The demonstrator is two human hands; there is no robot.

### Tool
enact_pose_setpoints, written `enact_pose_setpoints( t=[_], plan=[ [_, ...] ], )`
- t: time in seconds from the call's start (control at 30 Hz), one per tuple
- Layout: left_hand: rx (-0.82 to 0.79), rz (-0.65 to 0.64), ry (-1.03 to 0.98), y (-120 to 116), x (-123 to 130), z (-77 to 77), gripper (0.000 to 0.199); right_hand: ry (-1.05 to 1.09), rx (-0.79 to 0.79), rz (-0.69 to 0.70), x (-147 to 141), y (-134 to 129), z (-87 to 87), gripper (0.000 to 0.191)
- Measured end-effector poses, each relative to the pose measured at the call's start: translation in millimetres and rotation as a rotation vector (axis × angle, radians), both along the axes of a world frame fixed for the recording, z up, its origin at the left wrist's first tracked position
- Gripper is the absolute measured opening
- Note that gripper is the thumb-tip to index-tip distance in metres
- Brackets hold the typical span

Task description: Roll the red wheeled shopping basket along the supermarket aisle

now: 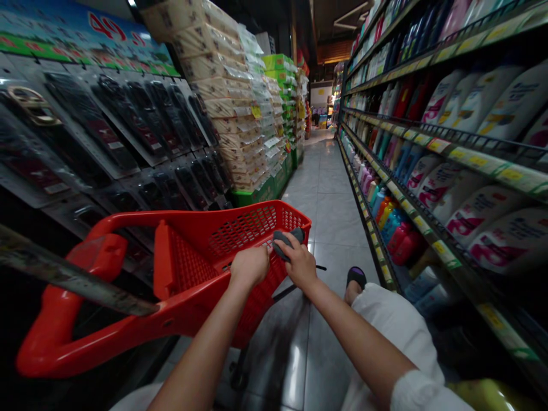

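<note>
A red plastic shopping cart (188, 308) stands in front of me, its basket pointing down the aisle and its handle at the left. My left hand (250, 265) is closed at the near rim of the basket; whether it grips the rim or the cloth beside it is hidden. Just to its right, my right hand (299, 261) has its fingers curled over a dark grey cloth (281, 245), pressed on the rim near the basket's front corner. Inside the basket, the part in view shows only red lattice walls.
Shelves of bottles (462, 154) run along the right. Packaged belts (98, 125) hang at the left, beyond them stacked wrapped packs (231, 103). A grey metal pole (77, 274) crosses the cart's handle. Tiled floor (325, 194) leads ahead.
</note>
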State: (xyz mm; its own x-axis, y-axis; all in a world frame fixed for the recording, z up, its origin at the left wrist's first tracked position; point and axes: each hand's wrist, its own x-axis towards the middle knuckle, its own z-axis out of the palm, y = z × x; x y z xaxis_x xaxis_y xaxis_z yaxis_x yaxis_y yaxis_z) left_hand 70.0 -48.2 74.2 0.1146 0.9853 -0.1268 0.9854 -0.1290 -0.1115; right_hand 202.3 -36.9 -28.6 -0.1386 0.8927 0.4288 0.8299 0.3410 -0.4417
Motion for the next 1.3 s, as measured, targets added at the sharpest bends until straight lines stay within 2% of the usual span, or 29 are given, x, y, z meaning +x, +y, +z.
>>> enact_pose_setpoints(
  t=[0.13, 0.27, 0.33, 0.4, 0.5, 0.63, 0.8, 0.9, 1.0, 1.07, 1.13, 1.2, 1.3],
  plan=[
    [0.014, 0.004, 0.013, -5, 1, 0.0, 0.052, 0.106, -0.013, -0.141, 36, 34, -10.4, 0.067],
    [0.002, 0.003, 0.019, -4, 2, 0.4, 0.054, 0.468, -0.090, -0.294, 75, 81, -28.5, 0.064],
    [-0.009, 0.012, 0.024, -2, 3, 0.8, 0.055, 0.592, -0.116, -0.330, 84, 98, -35.7, 0.061],
    [-0.013, 0.019, 0.024, 0, 4, 1.1, 0.055, 0.622, -0.135, -0.317, 84, 106, -40.2, 0.055],
    [-0.001, 0.014, 0.021, 3, 5, 1.2, 0.055, 0.619, -0.151, -0.307, 68, 101, -40.7, 0.042],
    [0.009, -0.001, 0.025, 9, 8, 1.2, 0.058, 0.559, -0.093, -0.329, 29, 68, -31.4, 0.041],
    [0.017, 0.006, 0.021, 15, 11, 0.7, 0.060, 0.380, -0.075, -0.148, -22, 9, -22.7, 0.055],
    [0.021, 0.016, 0.015, 15, 11, 0.0, 0.061, 0.268, -0.034, -0.036, -31, -8, -29.1, 0.071],
    [0.026, 0.028, 0.024, 13, 11, 0.1, 0.061, 0.269, -0.021, -0.042, -15, 3, -41.7, 0.075],
    [0.027, 0.035, 0.035, 12, 12, 0.7, 0.060, 0.369, -0.075, -0.156, 5, 23, -50.1, 0.071],
    [0.020, 0.041, 0.043, 13, 12, 1.2, 0.061, 0.528, -0.134, -0.329, 24, 48, -55.8, 0.065],
    [0.012, 0.048, 0.044, 14, 12, 1.2, 0.061, 0.663, -0.099, -0.430, 38, 70, -58.1, 0.065],
    [0.005, 0.071, 0.043, 15, 13, -0.3, 0.062, 0.718, 0.026, -0.360, 39, 91, -62.2, 0.072]
  ],
)
